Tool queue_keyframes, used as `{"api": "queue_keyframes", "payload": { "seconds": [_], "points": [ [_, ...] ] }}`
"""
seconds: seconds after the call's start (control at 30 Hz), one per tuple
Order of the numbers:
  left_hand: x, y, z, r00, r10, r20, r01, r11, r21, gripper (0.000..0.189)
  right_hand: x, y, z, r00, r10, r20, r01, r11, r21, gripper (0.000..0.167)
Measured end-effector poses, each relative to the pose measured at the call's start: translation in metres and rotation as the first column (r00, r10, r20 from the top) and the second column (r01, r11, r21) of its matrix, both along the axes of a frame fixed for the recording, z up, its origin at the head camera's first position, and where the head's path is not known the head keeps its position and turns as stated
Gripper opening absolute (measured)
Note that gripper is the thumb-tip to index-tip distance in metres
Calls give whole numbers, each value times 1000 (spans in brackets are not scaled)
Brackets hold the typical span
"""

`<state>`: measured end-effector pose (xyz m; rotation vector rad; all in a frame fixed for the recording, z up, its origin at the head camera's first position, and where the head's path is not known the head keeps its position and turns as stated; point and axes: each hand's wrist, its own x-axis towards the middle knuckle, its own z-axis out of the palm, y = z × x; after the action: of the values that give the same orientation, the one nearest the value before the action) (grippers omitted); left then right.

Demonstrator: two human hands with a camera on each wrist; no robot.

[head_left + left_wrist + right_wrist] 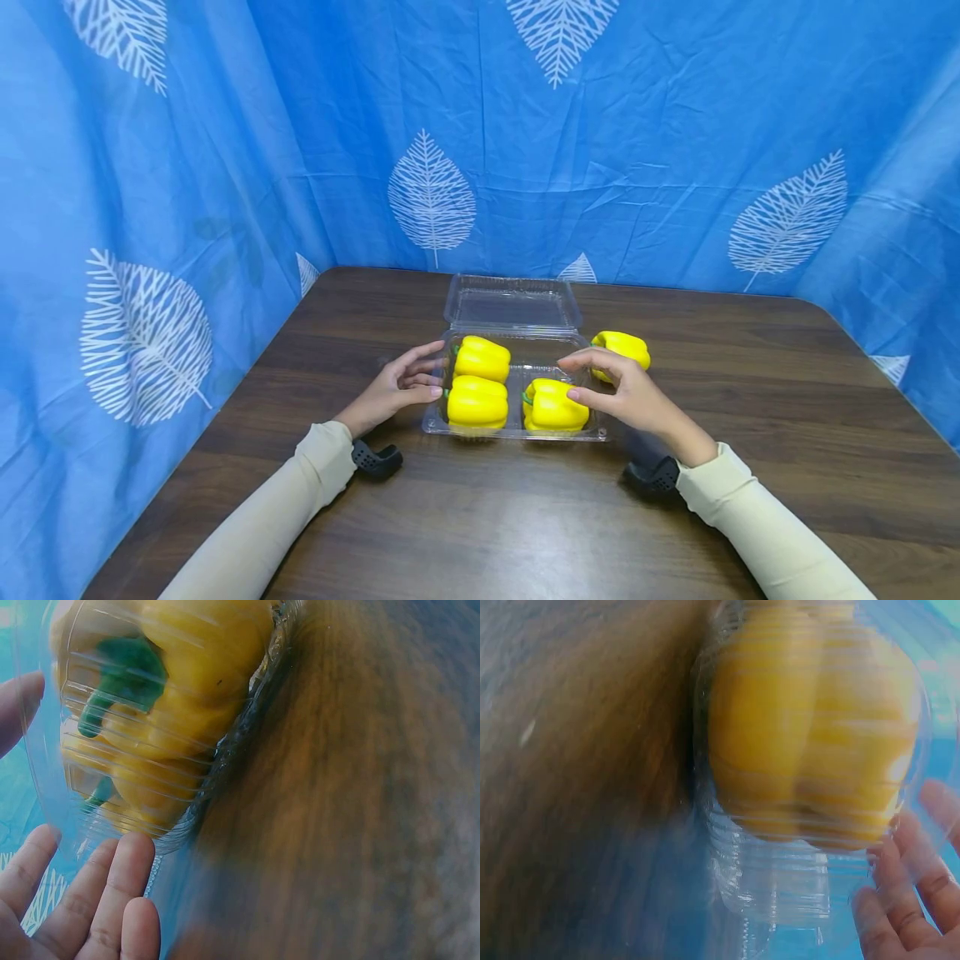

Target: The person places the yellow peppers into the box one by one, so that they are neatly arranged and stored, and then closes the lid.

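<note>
A clear plastic clamshell container (513, 433) stands on the table with its lid (513, 304) folded back. Two yellow bell peppers, a rear one (482, 359) and a front one (477, 403), fill its left side, green stems to the left. Another yellow bell pepper (555, 406) lies in the front right. My left hand (393, 387) is at the container's left wall, fingertips right by the clear plastic. Around the right side, my right hand (622, 390) has its thumb and fingers apart, the thumb tip overlapping the front right pepper in the head view. Neither hand grips anything.
One more yellow bell pepper (622, 346) lies on the table just right of the container, partly hidden behind my right hand. The dark wooden table (480, 533) is bordered by a blue curtain (637, 167) with white leaf prints.
</note>
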<state>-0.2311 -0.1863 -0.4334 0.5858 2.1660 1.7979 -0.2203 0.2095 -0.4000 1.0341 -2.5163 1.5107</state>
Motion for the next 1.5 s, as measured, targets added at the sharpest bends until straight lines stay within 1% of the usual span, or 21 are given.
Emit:
{"api": "queue_keyframes", "payload": {
  "seconds": [0.2, 0.47, 0.67, 0.83, 1.1, 1.37, 1.5],
  "points": [
    [-1, 0, 0, 1000, -1, 1, 1, 1000, 4, 81, -1, 3, 3, 1000, -11, 12, 12, 999, -42, 35],
    [-1, 1, 0, 1000, -1, 4, 1, 1000, 11, 81, -6, 8, 4, 1000, 3, -31, -7, 993, -122, 35],
    [-1, 1, 0, 1000, -3, 2, 3, 1000, 13, 81, -8, 12, 7, 998, -10, -54, 1, 984, -176, 35],
    [0, 0, 1, 1000, 2, 2, -2, 1000, 4, 80, -9, 16, 11, 999, -13, -50, 3, 979, -202, 33],
    [0, 0, 1, 1000, 1, 5, -1, 1000, 5, 80, -11, 23, 15, 997, -73, -22, 67, 977, -202, 33],
    [0, 0, 0, 1000, -3, -1, 3, 1000, 9, 80, -15, 28, 13, 990, -134, -42, 122, 970, -209, 32],
    [-1, 0, 0, 1000, -4, -4, 4, 1000, 10, 80, -16, 30, 11, 984, -173, -47, 159, 961, -226, 31]
  ]
}}
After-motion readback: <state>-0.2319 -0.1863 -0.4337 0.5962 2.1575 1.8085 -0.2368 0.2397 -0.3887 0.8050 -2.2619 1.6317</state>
